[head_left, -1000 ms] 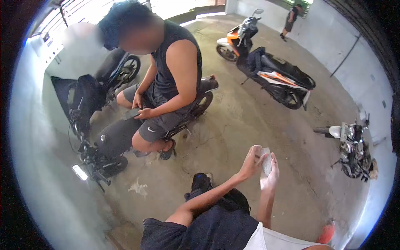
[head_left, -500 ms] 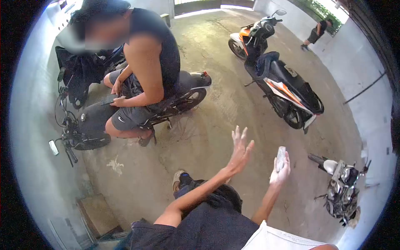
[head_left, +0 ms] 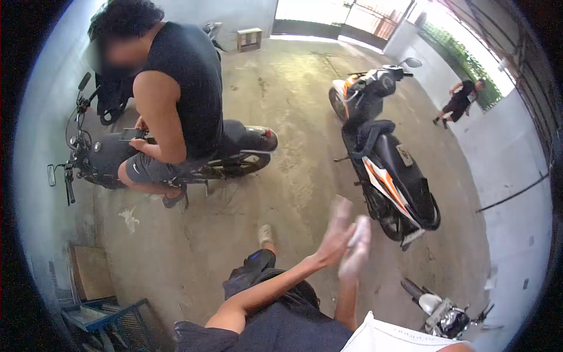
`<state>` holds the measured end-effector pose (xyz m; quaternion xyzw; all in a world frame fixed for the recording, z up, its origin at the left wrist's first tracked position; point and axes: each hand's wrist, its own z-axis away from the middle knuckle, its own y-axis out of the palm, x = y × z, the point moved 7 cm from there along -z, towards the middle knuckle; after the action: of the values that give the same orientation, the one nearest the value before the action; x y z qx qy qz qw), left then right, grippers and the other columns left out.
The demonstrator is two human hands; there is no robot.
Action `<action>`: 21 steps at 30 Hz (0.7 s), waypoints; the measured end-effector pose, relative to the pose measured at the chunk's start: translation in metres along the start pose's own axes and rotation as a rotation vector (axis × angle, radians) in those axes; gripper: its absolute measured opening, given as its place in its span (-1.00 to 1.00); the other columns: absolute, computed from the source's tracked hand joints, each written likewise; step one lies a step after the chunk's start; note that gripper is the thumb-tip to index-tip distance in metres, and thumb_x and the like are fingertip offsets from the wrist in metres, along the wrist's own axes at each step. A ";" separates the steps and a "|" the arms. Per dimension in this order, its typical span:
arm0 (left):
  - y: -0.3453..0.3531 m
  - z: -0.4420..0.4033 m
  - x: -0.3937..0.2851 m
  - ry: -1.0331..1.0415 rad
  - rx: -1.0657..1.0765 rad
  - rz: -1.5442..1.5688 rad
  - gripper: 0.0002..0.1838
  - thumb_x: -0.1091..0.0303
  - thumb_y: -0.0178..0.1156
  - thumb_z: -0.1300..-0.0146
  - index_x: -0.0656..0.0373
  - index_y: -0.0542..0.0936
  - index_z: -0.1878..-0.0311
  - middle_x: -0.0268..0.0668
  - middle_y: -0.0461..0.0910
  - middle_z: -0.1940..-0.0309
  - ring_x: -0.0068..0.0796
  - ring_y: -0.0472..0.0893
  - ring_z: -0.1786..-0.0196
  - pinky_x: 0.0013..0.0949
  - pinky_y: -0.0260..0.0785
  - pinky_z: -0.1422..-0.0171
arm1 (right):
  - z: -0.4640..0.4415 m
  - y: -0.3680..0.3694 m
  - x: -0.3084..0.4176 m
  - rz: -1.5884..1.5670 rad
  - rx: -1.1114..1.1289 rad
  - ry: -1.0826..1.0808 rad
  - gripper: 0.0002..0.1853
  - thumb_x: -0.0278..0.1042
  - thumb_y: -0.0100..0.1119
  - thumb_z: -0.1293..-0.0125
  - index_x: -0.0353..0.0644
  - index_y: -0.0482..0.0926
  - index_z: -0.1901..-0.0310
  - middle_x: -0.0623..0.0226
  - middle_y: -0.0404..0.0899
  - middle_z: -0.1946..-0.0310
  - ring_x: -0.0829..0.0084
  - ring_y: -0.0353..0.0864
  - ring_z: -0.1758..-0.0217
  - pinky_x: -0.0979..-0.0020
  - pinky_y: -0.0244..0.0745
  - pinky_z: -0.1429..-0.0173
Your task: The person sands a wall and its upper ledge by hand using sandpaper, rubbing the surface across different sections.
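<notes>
My left hand [head_left: 334,237], at the end of the arm in the dark sleeve, is raised with its fingers stretched out and blurred by motion. Close against it is my right hand [head_left: 354,256], whitened as if by powder. A small whitish block [head_left: 356,232] shows between the two hands, gripped by my right hand; its outline is smeared. The two palms face each other, and whether my left hand touches the block is unclear.
A person [head_left: 186,88] sits on a dark motorcycle [head_left: 105,154], holding a phone. An orange-white scooter [head_left: 390,176] stands ahead. Another person [head_left: 461,102] is by the right wall. Another motorcycle [head_left: 443,317] is lower right, a blue metal frame [head_left: 94,317] lower left.
My hands parted, then came back together around the block. The view has shifted, and the scooter now appears lower. The far person has changed pose, with legs apart.
</notes>
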<state>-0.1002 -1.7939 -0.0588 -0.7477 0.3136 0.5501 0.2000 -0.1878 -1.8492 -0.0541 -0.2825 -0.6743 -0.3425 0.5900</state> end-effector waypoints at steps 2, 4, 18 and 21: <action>0.029 -0.029 0.039 -0.101 0.395 -0.038 -0.33 0.03 -0.32 -0.60 0.19 -0.09 -0.61 0.01 -0.33 -0.64 0.11 -0.37 -0.65 0.00 -0.46 -0.67 | -0.037 0.031 -0.030 -0.364 0.017 0.112 -0.37 -0.08 -0.32 -0.63 -0.24 -0.06 -0.58 0.20 -0.06 -0.61 0.31 -0.15 -0.68 0.26 -0.26 -0.69; 0.022 -0.073 0.070 -0.121 0.400 -0.121 -0.30 -0.07 -0.43 -0.59 0.19 -0.07 -0.60 0.00 -0.30 -0.64 0.09 -0.37 -0.65 0.00 -0.44 -0.68 | -0.084 0.038 -0.052 -0.439 0.153 0.235 -0.35 -0.05 -0.34 -0.64 -0.23 -0.11 -0.58 0.22 -0.07 -0.62 0.34 -0.09 -0.66 0.26 -0.20 -0.67; -0.043 -0.381 0.172 -0.577 0.071 0.590 -0.57 0.03 0.13 -0.50 0.18 0.58 -0.17 -0.40 0.65 0.09 -0.58 0.62 0.08 -0.41 0.48 -0.04 | -0.404 0.089 -0.020 0.093 0.146 0.253 -0.60 -0.44 -0.03 -0.50 -0.38 0.45 -0.30 0.19 0.55 -0.19 0.45 0.50 -0.27 0.42 0.36 -0.40; -0.062 -0.448 0.206 -0.543 -0.050 0.552 -0.64 0.10 0.23 -0.44 0.20 0.63 -0.06 -0.40 0.66 0.14 -0.62 0.61 0.11 -0.44 0.49 0.00 | -0.475 0.112 -0.032 0.273 0.233 0.127 -0.65 -0.46 -0.03 -0.52 -0.36 0.49 -0.26 0.18 0.60 -0.14 0.47 0.54 -0.21 0.42 0.41 -0.34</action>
<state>0.2952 -2.0885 -0.1156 -0.4671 0.4253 0.7685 0.1020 0.1906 -2.1583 -0.0389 -0.2791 -0.6263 -0.1961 0.7010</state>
